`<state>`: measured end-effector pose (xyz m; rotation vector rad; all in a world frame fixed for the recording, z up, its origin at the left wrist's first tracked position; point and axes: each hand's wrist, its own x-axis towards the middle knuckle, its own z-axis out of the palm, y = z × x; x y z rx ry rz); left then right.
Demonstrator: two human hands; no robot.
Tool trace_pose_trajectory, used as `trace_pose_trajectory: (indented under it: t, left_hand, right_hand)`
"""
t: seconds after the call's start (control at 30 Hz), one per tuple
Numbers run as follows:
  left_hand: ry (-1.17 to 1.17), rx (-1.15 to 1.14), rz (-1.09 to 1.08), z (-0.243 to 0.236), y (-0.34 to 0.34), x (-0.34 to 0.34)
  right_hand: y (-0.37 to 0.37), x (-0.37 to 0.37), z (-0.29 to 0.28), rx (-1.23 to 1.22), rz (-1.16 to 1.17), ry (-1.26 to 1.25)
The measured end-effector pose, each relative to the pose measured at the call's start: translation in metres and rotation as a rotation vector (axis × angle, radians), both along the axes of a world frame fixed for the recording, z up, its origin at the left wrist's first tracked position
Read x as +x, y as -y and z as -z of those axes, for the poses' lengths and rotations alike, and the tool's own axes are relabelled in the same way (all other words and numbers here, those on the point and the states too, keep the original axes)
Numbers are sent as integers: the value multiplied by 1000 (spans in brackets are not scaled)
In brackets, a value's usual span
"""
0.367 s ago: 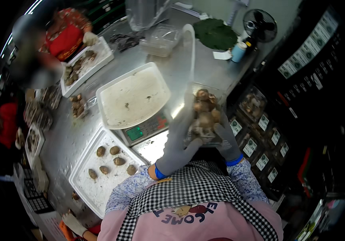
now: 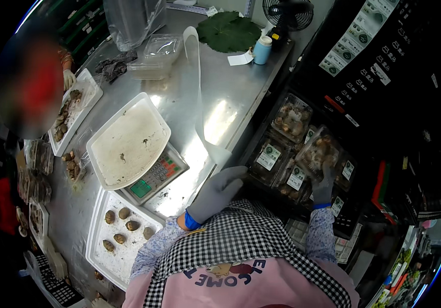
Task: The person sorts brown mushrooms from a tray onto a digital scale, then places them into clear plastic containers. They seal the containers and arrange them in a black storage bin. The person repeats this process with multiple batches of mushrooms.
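My right hand (image 2: 323, 187), in a grey glove, grips the near end of a clear plastic box (image 2: 320, 151) filled with small brown rounded produce, whose exact kind I cannot tell. The box rests over several labelled clear boxes (image 2: 268, 156) in a dark crate on the right; its underside is hidden. My left hand (image 2: 216, 193), also grey-gloved, is empty in front of me by the table's edge, fingers stretched out and apart. Left of it stands a scale (image 2: 156, 177) with a green display, bearing a shallow white tray (image 2: 128, 138) dotted with dirt specks.
A white tray (image 2: 97, 246) with several brown rounded pieces lies at the near left. Farther back are empty clear boxes (image 2: 154, 56), a large green leaf (image 2: 229, 32), a blue bottle (image 2: 262, 50) and a black fan (image 2: 287, 13). A co-worker's gloved hand (image 2: 69, 79) is over another white tray (image 2: 92, 95).
The filled box has moved from between both hands beside the table to the crate on the right, in my right hand. My left hand has let go. The view has swung right.
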<state>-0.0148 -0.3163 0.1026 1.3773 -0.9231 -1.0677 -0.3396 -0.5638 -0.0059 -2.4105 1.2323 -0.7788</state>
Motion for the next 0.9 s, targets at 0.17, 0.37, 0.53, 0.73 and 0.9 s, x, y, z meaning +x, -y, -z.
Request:
trace_pose_trajectory:
  t: [0.17, 0.37, 0.53, 0.73, 0.9]
  left_hand:
    - [-24, 74, -104, 4, 13, 6]
    - [-54, 69, -268, 16, 2, 10]
    - [61, 132, -499, 27, -33, 21]
    - [102, 275, -711, 27, -88, 18]
    - [188, 277, -900, 23, -151, 7]
  right_hand:
    - [96, -29, 30, 52, 6, 1]
    - [150, 15, 32, 47, 8, -338]
    - [114, 57, -47, -57, 547, -137]
    - [5, 231, -98, 193, -410, 351]
    - [-155, 326, -75, 601, -1220, 227]
